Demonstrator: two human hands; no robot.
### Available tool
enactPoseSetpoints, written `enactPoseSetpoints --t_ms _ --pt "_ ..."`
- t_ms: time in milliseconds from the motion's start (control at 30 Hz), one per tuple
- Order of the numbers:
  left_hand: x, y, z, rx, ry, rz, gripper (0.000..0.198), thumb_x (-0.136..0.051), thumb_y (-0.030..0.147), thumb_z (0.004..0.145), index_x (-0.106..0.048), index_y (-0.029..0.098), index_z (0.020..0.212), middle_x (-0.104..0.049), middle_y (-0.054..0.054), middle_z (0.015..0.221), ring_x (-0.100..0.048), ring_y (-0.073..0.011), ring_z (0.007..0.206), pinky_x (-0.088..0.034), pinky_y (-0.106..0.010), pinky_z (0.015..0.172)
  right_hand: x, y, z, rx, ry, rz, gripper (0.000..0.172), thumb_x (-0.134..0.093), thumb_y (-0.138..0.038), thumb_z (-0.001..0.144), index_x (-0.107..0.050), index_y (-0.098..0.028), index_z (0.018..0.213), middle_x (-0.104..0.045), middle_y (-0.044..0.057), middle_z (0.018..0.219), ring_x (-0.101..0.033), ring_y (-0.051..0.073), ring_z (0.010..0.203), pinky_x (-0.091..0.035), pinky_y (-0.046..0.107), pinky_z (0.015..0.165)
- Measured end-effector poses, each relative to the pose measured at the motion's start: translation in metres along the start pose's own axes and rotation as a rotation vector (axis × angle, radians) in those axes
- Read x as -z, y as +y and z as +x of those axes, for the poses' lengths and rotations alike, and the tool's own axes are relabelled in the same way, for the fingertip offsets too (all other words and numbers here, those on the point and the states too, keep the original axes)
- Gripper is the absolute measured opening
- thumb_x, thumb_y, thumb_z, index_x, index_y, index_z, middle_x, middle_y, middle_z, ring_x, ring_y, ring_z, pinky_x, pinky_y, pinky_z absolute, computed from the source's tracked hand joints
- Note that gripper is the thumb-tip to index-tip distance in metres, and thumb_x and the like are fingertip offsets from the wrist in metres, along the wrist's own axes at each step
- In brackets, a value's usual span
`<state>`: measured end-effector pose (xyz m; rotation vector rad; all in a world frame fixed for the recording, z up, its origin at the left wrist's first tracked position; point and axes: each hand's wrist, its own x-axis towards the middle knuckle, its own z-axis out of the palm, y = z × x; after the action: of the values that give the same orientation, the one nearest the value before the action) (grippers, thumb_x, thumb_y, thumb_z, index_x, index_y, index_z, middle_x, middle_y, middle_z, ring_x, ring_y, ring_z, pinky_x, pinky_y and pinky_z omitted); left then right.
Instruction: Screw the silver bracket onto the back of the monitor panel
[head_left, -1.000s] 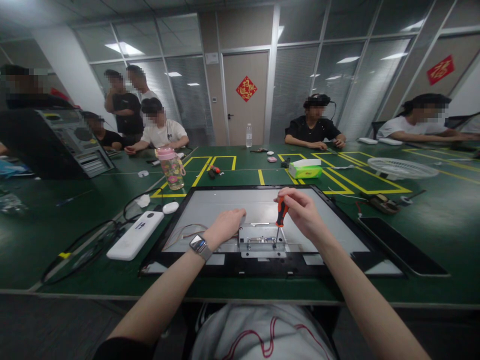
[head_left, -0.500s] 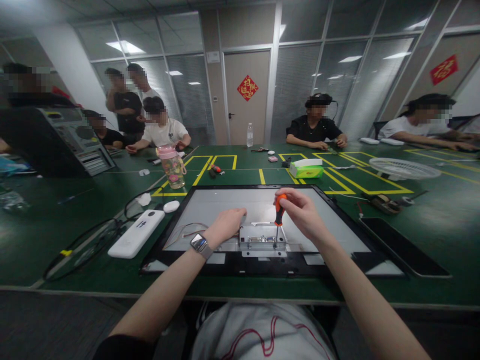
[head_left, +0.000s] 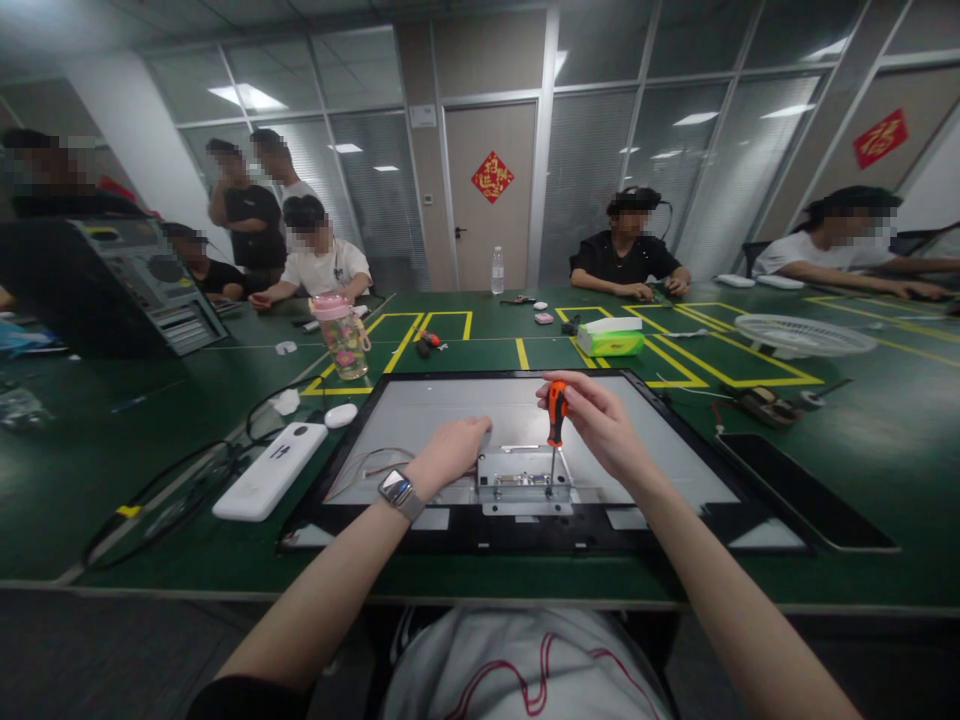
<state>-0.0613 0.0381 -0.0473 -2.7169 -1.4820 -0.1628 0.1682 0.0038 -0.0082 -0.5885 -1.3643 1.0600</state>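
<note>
The right hand (head_left: 604, 428) is closed around a screwdriver (head_left: 556, 408) with an orange and black handle, pinching its top with the fingertips. The screwdriver stands almost straight up, and its thin tip comes down on the right part of a small metal plate (head_left: 517, 485). The left hand (head_left: 450, 450) lies palm down just left of that plate, fingers loosely bent and touching its left edge; it holds nothing. A watch (head_left: 398, 492) is on the left wrist. The metal plate sits near the front edge of a big flat screen panel (head_left: 420, 410) with a black frame, which lies on the green desk (head_left: 862, 440) close to its near edge. Just left of the panel lies a white power bank (head_left: 270, 470). Farther back on the desk stand a pink bottle (head_left: 343, 338) and a green tissue box (head_left: 609, 342). A long black slab (head_left: 806, 490) lies to the right of the panel.
</note>
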Motion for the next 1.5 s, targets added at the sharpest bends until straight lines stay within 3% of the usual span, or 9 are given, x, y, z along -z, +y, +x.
enactPoseSetpoints --t_ms 233,567,867,1033,1233,1500 --pt "0.0 0.0 0.0 0.012 0.0 -0.009 0.034 -0.038 0.008 0.095 -0.055 0.019 0.123 -0.07 -0.011 0.114 -0.068 -0.0251 0.102 -0.05 -0.033 0.085 0.0 -0.002 -0.001 0.031 0.067 -0.011 0.022 -0.083 -0.045 0.071 -0.075 -0.027 0.082 -0.068 0.001 0.084 -0.064 0.017 0.077 -0.051 0.031 0.074" --pt "0.004 0.003 -0.001 0.017 -0.008 -0.004 0.032 -0.039 0.009 0.097 -0.056 0.018 0.122 -0.07 -0.01 0.114 -0.068 -0.0255 0.101 -0.05 -0.033 0.084 -0.002 -0.009 -0.002 -0.08 -0.089 0.166 0.026 -0.076 -0.045 0.079 -0.077 -0.025 0.096 -0.074 0.005 0.087 -0.068 0.021 0.083 -0.053 0.038 0.084" --pt "-0.001 0.0 -0.001 0.001 0.005 -0.001 0.032 -0.038 0.009 0.097 -0.055 0.019 0.122 -0.07 -0.01 0.112 -0.068 -0.0247 0.101 -0.05 -0.032 0.084 -0.002 -0.006 -0.002 0.014 0.044 0.083 0.019 -0.085 -0.041 0.069 -0.077 -0.027 0.079 -0.065 0.0 0.087 -0.061 0.015 0.076 -0.05 0.028 0.073" --pt "0.0 0.001 -0.001 0.01 -0.006 0.005 0.032 -0.037 0.01 0.097 -0.055 0.019 0.122 -0.07 -0.011 0.113 -0.068 -0.0251 0.101 -0.051 -0.034 0.085 -0.001 -0.008 -0.001 -0.036 0.032 0.109 0.022 -0.08 -0.044 0.074 -0.078 -0.025 0.085 -0.066 0.002 0.085 -0.061 0.017 0.079 -0.05 0.03 0.074" --pt "0.0 0.0 0.0 0.015 -0.003 -0.006 0.034 -0.038 0.009 0.096 -0.056 0.019 0.123 -0.07 -0.011 0.113 -0.068 -0.0255 0.102 -0.051 -0.034 0.086 0.0 -0.006 -0.001 0.02 0.045 0.079 0.02 -0.086 -0.042 0.068 -0.075 -0.026 0.074 -0.062 0.0 0.083 -0.06 0.016 0.079 -0.05 0.028 0.071" --pt "0.0 0.002 0.001 0.022 -0.01 -0.004 0.032 -0.037 0.011 0.097 -0.056 0.018 0.122 -0.07 -0.011 0.113 -0.068 -0.0253 0.102 -0.051 -0.034 0.085 -0.003 -0.01 -0.002 -0.082 -0.035 0.149 0.029 -0.078 -0.048 0.076 -0.077 -0.024 0.092 -0.072 0.005 0.082 -0.065 0.021 0.078 -0.053 0.037 0.079"
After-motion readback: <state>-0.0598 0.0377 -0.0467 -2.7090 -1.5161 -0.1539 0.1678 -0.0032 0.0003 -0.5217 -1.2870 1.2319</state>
